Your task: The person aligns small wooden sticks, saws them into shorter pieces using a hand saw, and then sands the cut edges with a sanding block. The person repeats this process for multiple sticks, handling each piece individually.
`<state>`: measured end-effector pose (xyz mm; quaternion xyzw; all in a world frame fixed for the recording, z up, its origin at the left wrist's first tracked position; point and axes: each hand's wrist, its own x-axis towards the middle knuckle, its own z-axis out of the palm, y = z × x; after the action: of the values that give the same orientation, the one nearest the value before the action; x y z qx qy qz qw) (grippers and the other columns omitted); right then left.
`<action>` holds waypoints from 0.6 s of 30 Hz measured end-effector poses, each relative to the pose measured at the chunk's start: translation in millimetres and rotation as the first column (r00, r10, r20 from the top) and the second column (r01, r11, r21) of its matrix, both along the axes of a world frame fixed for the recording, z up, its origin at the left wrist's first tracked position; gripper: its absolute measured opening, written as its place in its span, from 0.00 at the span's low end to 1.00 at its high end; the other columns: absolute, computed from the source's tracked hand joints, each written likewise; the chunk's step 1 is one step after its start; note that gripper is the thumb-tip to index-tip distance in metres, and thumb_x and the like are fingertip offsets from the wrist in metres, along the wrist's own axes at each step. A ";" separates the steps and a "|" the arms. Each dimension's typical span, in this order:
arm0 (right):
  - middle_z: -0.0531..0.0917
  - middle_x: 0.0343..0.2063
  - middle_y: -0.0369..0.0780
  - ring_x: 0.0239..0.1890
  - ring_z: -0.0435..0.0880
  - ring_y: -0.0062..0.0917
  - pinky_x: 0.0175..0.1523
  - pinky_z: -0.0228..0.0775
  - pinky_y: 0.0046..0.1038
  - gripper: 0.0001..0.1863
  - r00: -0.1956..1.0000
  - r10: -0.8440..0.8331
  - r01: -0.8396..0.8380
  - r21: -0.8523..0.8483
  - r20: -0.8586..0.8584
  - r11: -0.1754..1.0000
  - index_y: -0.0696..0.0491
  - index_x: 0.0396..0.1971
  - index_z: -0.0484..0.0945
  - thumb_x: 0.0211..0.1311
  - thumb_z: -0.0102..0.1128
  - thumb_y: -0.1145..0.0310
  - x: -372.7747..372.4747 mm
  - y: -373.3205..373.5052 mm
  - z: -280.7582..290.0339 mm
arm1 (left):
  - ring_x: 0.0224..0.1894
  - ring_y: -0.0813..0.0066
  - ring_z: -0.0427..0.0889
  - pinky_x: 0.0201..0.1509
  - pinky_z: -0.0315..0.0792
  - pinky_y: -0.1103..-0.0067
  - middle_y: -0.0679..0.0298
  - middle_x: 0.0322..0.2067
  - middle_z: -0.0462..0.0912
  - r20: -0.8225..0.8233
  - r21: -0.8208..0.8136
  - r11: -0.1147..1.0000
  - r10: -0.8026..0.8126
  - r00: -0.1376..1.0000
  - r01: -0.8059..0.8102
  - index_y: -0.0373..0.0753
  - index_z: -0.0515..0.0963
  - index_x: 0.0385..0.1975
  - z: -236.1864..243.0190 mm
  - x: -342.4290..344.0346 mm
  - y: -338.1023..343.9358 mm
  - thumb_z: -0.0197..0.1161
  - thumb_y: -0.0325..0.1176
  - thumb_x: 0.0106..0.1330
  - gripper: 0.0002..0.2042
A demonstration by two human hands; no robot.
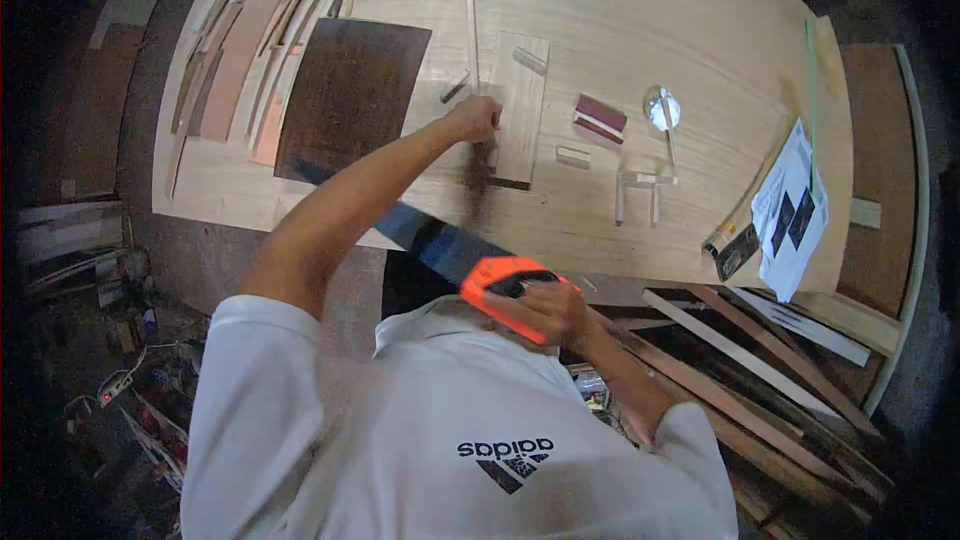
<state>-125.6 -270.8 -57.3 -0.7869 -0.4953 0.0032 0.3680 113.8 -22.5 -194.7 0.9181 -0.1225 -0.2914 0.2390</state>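
My left hand (475,120) presses on the left edge of a pale wood plank (522,100) lying on the big plywood table (620,10). My right hand (553,310) grips the orange handle of a hand saw (500,285). Its dark blade (430,240) runs up and left along the table's near edge, under my left forearm. A dark motion blur sits at the plank's near left corner, just below my left hand.
A dark brown board (350,95) lies left of the plank, with wood strips (235,60) beyond it. To the right are a dark red block (600,117), a round mirror-like disc (662,107), a clear plastic piece (640,190) and a printed sheet (790,210). Long slats (740,370) lie below right.
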 end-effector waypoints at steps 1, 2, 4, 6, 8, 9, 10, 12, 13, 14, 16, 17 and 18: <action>0.70 0.14 0.35 0.18 0.75 0.27 0.28 0.72 0.33 0.32 1.000 -0.012 0.012 -0.002 -0.013 1.000 0.50 0.60 0.78 0.50 0.66 0.67 -6.7 -14.1 11.5 | 0.41 0.55 0.86 0.47 0.80 0.65 0.54 0.36 0.87 0.023 -0.022 1.000 -0.014 1.000 0.015 0.43 0.84 0.35 -3.0 -1.2 3.7 0.80 0.41 0.42 0.20; 0.70 0.13 0.35 0.18 0.74 0.27 0.28 0.72 0.33 0.31 0.999 -0.040 0.040 -0.008 -0.037 0.999 0.50 0.59 0.78 0.49 0.66 0.67 -16.1 -31.5 16.4 | 0.41 0.54 0.86 0.47 0.80 0.65 0.53 0.36 0.86 0.045 -0.034 0.999 -0.036 0.998 0.038 0.43 0.83 0.35 -6.9 -2.3 7.9 0.79 0.41 0.43 0.20; 0.70 0.13 0.34 0.18 0.74 0.26 0.27 0.71 0.32 0.31 0.990 -0.097 0.093 -0.044 -0.099 0.995 0.52 0.58 0.79 0.49 0.66 0.68 -36.3 -67.7 22.2 | 0.41 0.54 0.86 0.46 0.79 0.65 0.51 0.35 0.86 0.063 -0.148 0.989 -0.022 0.998 0.031 0.39 0.82 0.37 -18.1 -7.5 18.7 0.77 0.41 0.47 0.19; 0.69 0.13 0.34 0.17 0.74 0.25 0.26 0.70 0.31 0.30 0.968 -0.182 0.166 -0.107 -0.174 0.980 0.53 0.57 0.79 0.48 0.66 0.69 -59.9 -109.0 25.2 | 0.41 0.55 0.86 0.46 0.79 0.66 0.50 0.34 0.86 0.064 -0.230 0.973 -0.006 0.998 0.021 0.37 0.81 0.38 -2.0 -12.4 18.0 0.77 0.41 0.49 0.20; 0.69 0.12 0.34 0.17 0.73 0.24 0.26 0.70 0.30 0.30 0.932 -0.255 0.223 -0.147 -0.258 0.964 0.54 0.56 0.79 0.47 0.66 0.70 -78.0 -152.5 26.1 | 0.41 0.55 0.86 0.45 0.78 0.65 0.50 0.35 0.86 0.100 -0.279 0.957 -0.049 0.994 0.075 0.36 0.80 0.41 -7.2 -10.2 34.7 0.74 0.42 0.56 0.19; 0.69 0.12 0.34 0.17 0.73 0.23 0.25 0.69 0.29 0.29 0.901 -0.304 0.258 -0.179 -0.311 0.949 0.54 0.55 0.80 0.47 0.65 0.70 -85.0 -174.4 30.0 | 0.41 0.55 0.86 0.44 0.78 0.65 0.51 0.35 0.86 0.083 -0.280 0.959 -0.028 0.996 0.051 0.36 0.80 0.42 4.1 -11.0 34.2 0.73 0.42 0.58 0.19; 0.69 0.12 0.34 0.17 0.73 0.23 0.25 0.69 0.29 0.29 0.862 -0.350 0.291 -0.206 -0.366 0.934 0.55 0.55 0.80 0.47 0.65 0.70 -92.2 -195.3 34.0 | 0.41 0.55 0.86 0.44 0.78 0.64 0.52 0.34 0.86 0.068 -0.279 0.960 -0.012 0.998 0.030 0.36 0.79 0.43 15.1 -10.1 34.3 0.72 0.42 0.60 0.18; 0.68 0.12 0.33 0.17 0.73 0.22 0.24 0.69 0.28 0.28 0.778 -0.420 0.361 -0.215 -0.468 0.908 0.56 0.54 0.80 0.46 0.65 0.71 -101.5 -228.4 35.9 | 0.43 0.61 0.82 0.49 0.77 0.67 0.57 0.44 0.80 0.197 -0.198 0.961 -0.152 0.969 0.191 0.41 0.75 0.52 27.5 -6.0 45.4 0.70 0.32 0.61 0.20; 0.68 0.11 0.33 0.16 0.73 0.21 0.24 0.68 0.27 0.28 0.729 -0.445 0.400 -0.203 -0.520 0.894 0.56 0.53 0.81 0.46 0.65 0.72 -102.5 -240.4 37.7 | 0.46 0.59 0.82 0.52 0.77 0.66 0.56 0.48 0.78 0.282 -0.157 0.943 -0.243 0.928 0.295 0.42 0.73 0.55 29.9 -6.7 55.6 0.70 0.31 0.61 0.22; 0.68 0.11 0.33 0.16 0.72 0.21 0.24 0.68 0.27 0.28 0.664 -0.469 0.461 -0.174 -0.582 0.870 0.57 0.53 0.81 0.46 0.65 0.72 -106.3 -244.8 39.7 | 0.48 0.57 0.81 0.54 0.77 0.66 0.55 0.53 0.76 0.363 -0.107 0.910 -0.340 0.868 0.401 0.43 0.71 0.58 39.6 -6.2 57.0 0.69 0.29 0.61 0.24; 0.68 0.11 0.33 0.17 0.71 0.20 0.23 0.66 0.26 0.23 0.534 -0.460 0.596 -0.070 -0.709 0.800 0.57 0.50 0.81 0.49 0.62 0.72 -112.4 -243.6 41.7 | 0.58 0.56 0.75 0.63 0.72 0.65 0.59 0.63 0.67 0.311 -0.004 0.866 -0.475 0.823 0.501 0.47 0.67 0.64 44.4 -6.9 54.4 0.69 0.28 0.60 0.30; 0.68 0.11 0.33 0.16 0.70 0.20 0.23 0.66 0.26 0.20 0.429 -0.450 0.693 -0.034 -0.783 0.720 0.58 0.46 0.81 0.50 0.62 0.72 -115.8 -236.9 41.4 | 0.60 0.57 0.73 0.64 0.71 0.65 0.60 0.64 0.67 0.385 0.021 0.823 -0.531 0.755 0.568 0.48 0.67 0.64 41.4 -7.7 56.3 0.69 0.29 0.60 0.31; 0.67 0.11 0.32 0.15 0.69 0.21 0.23 0.65 0.27 0.18 0.323 -0.419 0.780 -0.012 -0.849 0.626 0.58 0.43 0.82 0.50 0.62 0.72 -120.1 -228.4 41.4 | 0.62 0.58 0.71 0.66 0.69 0.65 0.61 0.64 0.67 0.453 0.052 0.774 -0.582 0.675 0.631 0.49 0.67 0.65 38.4 -7.6 57.5 0.69 0.30 0.60 0.31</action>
<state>-245.6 -499.3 -15.8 -0.7309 0.0712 0.1068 0.6703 106.2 35.0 -156.3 0.8517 -0.4872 -0.1293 0.1437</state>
